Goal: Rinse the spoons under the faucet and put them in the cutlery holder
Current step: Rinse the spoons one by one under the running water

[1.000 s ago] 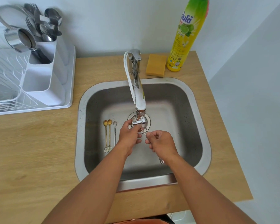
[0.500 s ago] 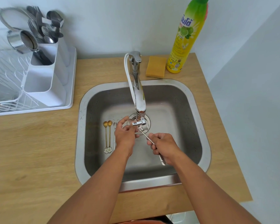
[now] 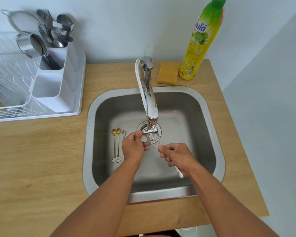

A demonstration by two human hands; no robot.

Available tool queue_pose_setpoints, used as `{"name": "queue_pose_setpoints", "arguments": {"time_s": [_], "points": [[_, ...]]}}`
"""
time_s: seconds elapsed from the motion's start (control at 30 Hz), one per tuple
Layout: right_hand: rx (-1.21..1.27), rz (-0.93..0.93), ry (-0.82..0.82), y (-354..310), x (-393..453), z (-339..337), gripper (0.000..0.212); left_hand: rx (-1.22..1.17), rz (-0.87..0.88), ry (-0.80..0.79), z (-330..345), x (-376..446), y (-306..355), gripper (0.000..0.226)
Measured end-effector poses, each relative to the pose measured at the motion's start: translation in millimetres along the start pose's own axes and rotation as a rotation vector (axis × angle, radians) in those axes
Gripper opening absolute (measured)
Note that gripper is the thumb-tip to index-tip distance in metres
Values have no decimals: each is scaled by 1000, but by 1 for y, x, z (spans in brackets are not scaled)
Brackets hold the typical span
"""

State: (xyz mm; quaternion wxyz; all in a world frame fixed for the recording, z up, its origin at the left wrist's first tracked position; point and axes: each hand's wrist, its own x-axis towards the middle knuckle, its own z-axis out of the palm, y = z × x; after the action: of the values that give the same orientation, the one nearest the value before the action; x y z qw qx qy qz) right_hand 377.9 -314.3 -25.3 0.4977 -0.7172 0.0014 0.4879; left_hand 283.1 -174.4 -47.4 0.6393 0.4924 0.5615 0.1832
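Note:
My right hand point(image 3: 175, 155) grips a silver spoon point(image 3: 179, 171) by its handle, with the bowl held just under the faucet point(image 3: 149, 101) spout. My left hand point(image 3: 134, 147) is at the small lever on the spout's end, fingers pinching it. Two gold spoons with flower ends point(image 3: 115, 144) and one small silver spoon point(image 3: 124, 133) lie on the sink point(image 3: 210, 117) floor, left of the drain. The white cutlery holder point(image 3: 56, 93) stands in the dish rack at the upper left, with several forks and spoons in its back compartment.
A white dish rack on a tray point(image 3: 12, 93) sits on the wooden counter at the left, with a metal strainer and cup leaning in it. A yellow sponge point(image 3: 167, 74) and a dish soap bottle point(image 3: 201, 41) stand behind the sink. The counter ends at the right.
My right hand shifted the spoon so that its bowl sits under the spout. My left hand stayed at the spout's lever, its fingers adjusting their hold.

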Motion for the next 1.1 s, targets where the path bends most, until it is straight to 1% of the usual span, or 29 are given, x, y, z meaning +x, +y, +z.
{"name": "queue_pose_setpoints", "arguments": {"time_s": [0.1,0.23,0.33,0.4,0.53,0.6,0.67,0.77,0.87,0.93,1.0,1.1], "points": [[25,1,13,3,0,-2,26,-58,-73,-75,1,-2,-2,25],[36,6,18,1,0,-8,27,-166,-130,-186,4,-6,-4,19],[14,22,10,-1,-1,-13,28,-228,-171,-165,6,-8,-2,23],[2,30,-4,-1,-2,-15,29,-219,-172,-133,7,-8,-1,23],[-23,32,-14,-3,-4,-11,32,-162,-155,-5,12,-5,-1,13],[-32,33,-13,-2,-3,-7,32,-126,-142,49,13,-5,-2,21],[-38,34,-14,-1,-3,-3,30,-109,-136,64,11,-5,-4,31],[-39,31,-9,1,-2,2,27,-81,-145,38,6,-6,-7,28],[-32,24,6,2,-1,4,26,-126,-141,-59,1,-10,-8,16],[-25,21,14,2,-1,5,26,-183,-155,-115,-1,-13,-8,13],[-21,21,18,3,-2,3,26,-222,-189,-131,-1,-13,-6,14],[-9,35,4,5,-5,-2,27,-205,-220,-109,0,-11,-4,17]]}}
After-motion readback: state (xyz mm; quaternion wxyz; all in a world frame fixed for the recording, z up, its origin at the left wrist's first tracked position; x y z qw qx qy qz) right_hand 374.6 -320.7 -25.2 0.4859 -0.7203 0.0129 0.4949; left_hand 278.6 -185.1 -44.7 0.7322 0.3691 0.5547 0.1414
